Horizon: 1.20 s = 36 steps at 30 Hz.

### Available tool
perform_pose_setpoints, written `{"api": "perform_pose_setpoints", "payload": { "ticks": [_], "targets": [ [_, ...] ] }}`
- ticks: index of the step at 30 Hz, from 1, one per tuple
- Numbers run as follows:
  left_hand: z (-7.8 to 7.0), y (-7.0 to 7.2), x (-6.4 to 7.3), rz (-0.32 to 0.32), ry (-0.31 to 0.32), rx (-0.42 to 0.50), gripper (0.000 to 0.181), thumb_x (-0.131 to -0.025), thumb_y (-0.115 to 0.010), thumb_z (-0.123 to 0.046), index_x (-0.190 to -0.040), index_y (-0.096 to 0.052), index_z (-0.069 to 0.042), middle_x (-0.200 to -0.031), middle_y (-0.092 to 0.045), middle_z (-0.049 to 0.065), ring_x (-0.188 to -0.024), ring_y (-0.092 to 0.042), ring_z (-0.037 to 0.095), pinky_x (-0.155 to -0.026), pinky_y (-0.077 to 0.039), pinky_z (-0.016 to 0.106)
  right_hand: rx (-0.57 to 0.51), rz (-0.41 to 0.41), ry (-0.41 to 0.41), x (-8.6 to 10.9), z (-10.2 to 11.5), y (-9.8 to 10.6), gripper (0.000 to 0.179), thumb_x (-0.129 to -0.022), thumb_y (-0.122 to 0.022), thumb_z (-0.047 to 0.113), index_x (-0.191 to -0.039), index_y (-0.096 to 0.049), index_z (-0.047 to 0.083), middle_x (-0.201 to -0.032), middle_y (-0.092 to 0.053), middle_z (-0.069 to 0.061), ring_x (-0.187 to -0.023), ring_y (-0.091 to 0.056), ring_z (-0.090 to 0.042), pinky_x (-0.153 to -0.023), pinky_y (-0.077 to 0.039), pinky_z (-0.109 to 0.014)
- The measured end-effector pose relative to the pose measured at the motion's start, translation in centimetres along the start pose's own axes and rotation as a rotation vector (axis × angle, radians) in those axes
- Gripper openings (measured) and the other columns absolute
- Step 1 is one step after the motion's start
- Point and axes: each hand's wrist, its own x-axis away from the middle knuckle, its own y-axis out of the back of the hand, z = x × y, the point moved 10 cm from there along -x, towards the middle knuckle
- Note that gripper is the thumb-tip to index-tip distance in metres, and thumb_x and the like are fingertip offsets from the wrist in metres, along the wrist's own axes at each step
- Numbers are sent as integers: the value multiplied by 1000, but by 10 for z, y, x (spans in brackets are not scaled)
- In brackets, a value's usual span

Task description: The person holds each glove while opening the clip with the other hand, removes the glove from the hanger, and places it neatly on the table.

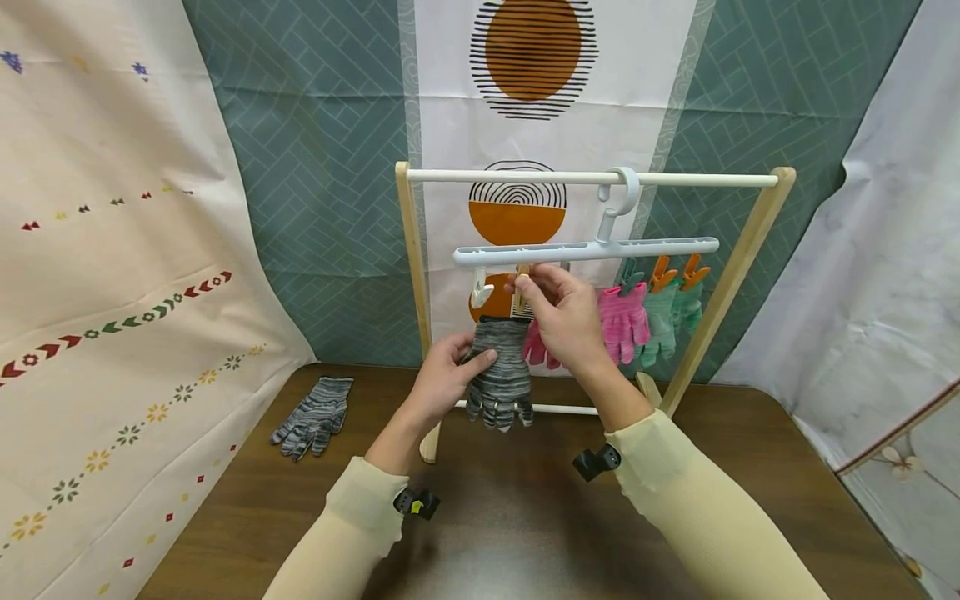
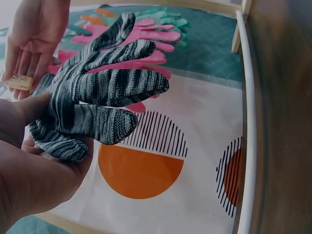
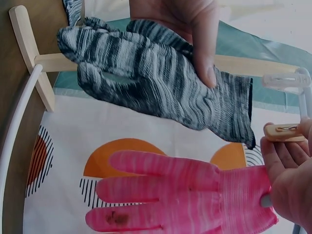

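Observation:
My left hand (image 1: 441, 377) holds a black-and-grey striped knit glove (image 1: 501, 367), thumb on the near side and fingers behind it. The glove hangs fingers down, its cuff uppermost beneath the light grey hanger (image 1: 540, 253). My right hand (image 1: 568, 318) pinches a tan clothespin (image 3: 283, 131) under the hanger's bar. In the right wrist view, a small gap separates the glove's cuff from the clothespin. To its left on the hanger is a white clothespin (image 1: 481, 290) with nothing in it. Partly behind my right hand hangs a pink glove (image 3: 190, 190).
Another pink glove (image 1: 624, 323) and green gloves (image 1: 660, 327) hang at the right by dark green and orange clothespins (image 1: 663, 273). A wooden rack with a white rod (image 1: 510, 177) carries the hanger. A second striped glove (image 1: 315, 417) lies on the brown table (image 1: 480, 533) at left.

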Motion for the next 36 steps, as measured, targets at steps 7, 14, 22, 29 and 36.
{"api": "perform_pose_setpoints", "payload": {
  "ticks": [7, 14, 22, 29, 36],
  "targets": [
    [7, 12, 6, -56, 12, -55, 33, -106, -69, -22, -134, -67, -4, -112, -77, 11, -96, -73, 22, -87, -59, 36, 14, 6, 3, -1, -1, 0, 29, -105, -69, 15, -130, -70, 0, -115, -77, -12, -110, -73, -21, -101, -56, -34],
    [10, 17, 11, -68, 13, -86, 31, -106, -69, -21, -131, -68, -3, -110, -78, 12, -92, -71, 21, -83, -58, 36, 22, 5, 3, -1, -2, 1, 33, -105, -70, 12, -134, -68, -1, -119, -76, -15, -114, -72, -27, -100, -56, -32],
    [13, 22, 14, -78, 25, -100, 30, -106, -69, -19, -130, -69, -1, -107, -78, 11, -92, -71, 22, -83, -58, 37, 45, -17, -7, 1, -4, 5, 36, -104, -70, 9, -137, -66, -5, -129, -72, -18, -116, -71, -29, -98, -56, -32],
    [16, 29, 18, -104, 54, -129, 43, -106, -69, -24, -141, -63, 0, -138, -68, 16, -133, -58, 33, -111, -47, 54, 61, -18, 2, 4, -3, 8, 37, -103, -70, 8, -139, -65, -4, -132, -71, -17, -121, -70, -27, -101, -55, -35],
    [15, 35, 22, -119, 73, -93, 37, -106, -69, -22, -137, -66, -2, -128, -72, 13, -122, -64, 27, -105, -52, 46, 68, 1, 62, 8, 1, 7, 41, -103, -71, 6, -142, -63, -3, -137, -69, -15, -125, -68, -26, -103, -53, -33]
  ]
}}
